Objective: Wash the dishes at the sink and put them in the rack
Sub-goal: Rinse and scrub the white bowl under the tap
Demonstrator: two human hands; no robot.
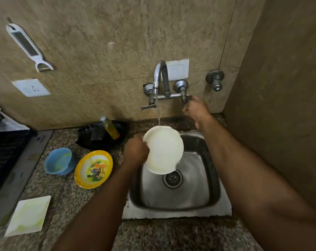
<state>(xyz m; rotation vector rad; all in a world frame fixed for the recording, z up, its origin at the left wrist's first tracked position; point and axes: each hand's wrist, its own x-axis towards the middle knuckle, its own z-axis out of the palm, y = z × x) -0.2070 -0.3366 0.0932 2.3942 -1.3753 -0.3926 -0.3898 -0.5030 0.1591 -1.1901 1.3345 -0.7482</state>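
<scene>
I see my left hand (136, 150) gripping the white plate (163, 149) by its nine-o'clock rim, holding it tilted over the steel sink (177, 194), above the drain (172, 178). A thin stream from the faucet (160, 77) lands on the plate's twelve-o'clock edge. My right hand (196, 109) is up at the right tap handle (185, 100), fingers curled round it (the grip itself is partly hidden). On the granite counter (63, 192), at nine o'clock from the sink, sit a yellow cartoon plate (93, 169) and a blue bowl (59, 161) just beside it; a square plate (27, 215) lies at seven o'clock. The soap bottle (110, 127) leans in a black tray (103, 134) at eleven. A dark rack (6, 149) fills the left edge.
</scene>
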